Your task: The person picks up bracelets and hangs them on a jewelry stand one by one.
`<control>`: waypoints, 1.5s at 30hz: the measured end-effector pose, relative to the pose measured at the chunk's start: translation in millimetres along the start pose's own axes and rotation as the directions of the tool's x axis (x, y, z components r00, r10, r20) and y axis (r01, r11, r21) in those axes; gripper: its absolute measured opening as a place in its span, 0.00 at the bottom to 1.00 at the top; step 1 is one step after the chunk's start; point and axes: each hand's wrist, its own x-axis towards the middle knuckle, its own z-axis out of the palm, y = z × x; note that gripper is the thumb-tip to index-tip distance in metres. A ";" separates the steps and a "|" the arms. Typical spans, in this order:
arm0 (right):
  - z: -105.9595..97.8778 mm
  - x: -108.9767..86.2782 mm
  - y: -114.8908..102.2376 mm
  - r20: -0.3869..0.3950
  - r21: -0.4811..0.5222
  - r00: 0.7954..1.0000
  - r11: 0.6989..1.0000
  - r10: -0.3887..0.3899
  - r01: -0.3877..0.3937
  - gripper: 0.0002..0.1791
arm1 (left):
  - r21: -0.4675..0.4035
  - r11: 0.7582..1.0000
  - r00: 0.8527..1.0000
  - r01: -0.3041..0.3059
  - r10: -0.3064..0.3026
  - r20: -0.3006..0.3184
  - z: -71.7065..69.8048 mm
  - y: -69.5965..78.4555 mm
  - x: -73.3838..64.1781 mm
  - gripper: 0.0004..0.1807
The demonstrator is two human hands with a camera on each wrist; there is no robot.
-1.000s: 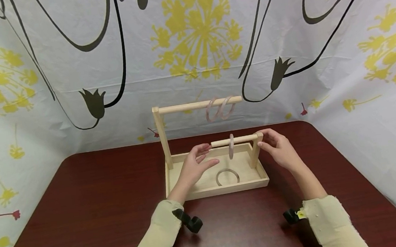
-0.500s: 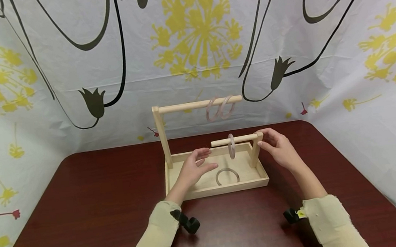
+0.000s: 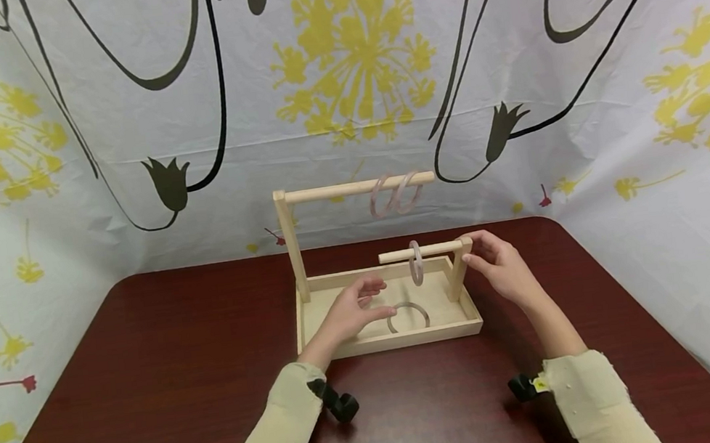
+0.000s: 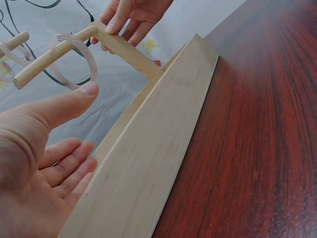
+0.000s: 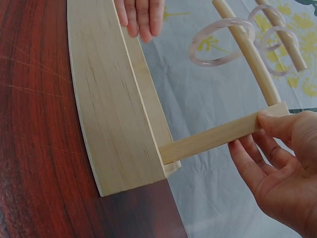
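A small wooden jewellery stand has a shallow tray (image 3: 446, 331), a tall post with an upper bar (image 3: 325, 193) and a short post with a lower bar (image 3: 440, 248). Around the lower bar hangs one translucent pinkish bangle (image 5: 200, 62). Another bangle (image 3: 428, 315) lies in the tray. My left hand (image 3: 347, 314) hovers over the tray, fingers loosely extended and holding nothing; its thumb tip overlaps the lying bangle's left edge in the head view. Thumb on one side and fingers on the other, my right hand (image 3: 498, 267) grips the top of the short post (image 5: 213, 136).
Two more pale pink bangles (image 3: 373, 201) hang near the free right end of the upper bar. The stand sits on a dark reddish wooden table (image 3: 212, 355). Behind it hangs a white cloth (image 3: 335, 158) with yellow and dark flower prints.
My left hand has come down from beside the lower bar's free end toward the bangle in the tray. The right hand keeps its grip on the short post.
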 end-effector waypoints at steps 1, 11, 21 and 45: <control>-0.1 -0.2 -0.2 0.002 0.000 1.000 1.000 0.003 -0.003 0.17 | 0.006 1.000 1.000 0.002 -0.002 0.007 0.4 -0.2 0.0 0.35; -0.2 0.0 -0.8 0.004 0.000 1.000 1.000 0.007 -0.007 0.17 | 0.095 0.995 0.996 0.021 -0.029 0.087 2.6 -1.9 0.7 0.35; 0.1 -0.5 -3.1 0.003 -0.009 1.000 1.000 0.013 -0.013 0.17 | 0.258 0.966 0.991 -0.007 -0.028 0.132 7.0 -2.2 3.5 0.36; 1.1 -1.4 -1.1 -0.014 0.014 1.000 1.000 -0.003 0.003 0.17 | 0.661 0.740 0.984 -0.126 0.009 0.177 13.5 -1.2 12.5 0.28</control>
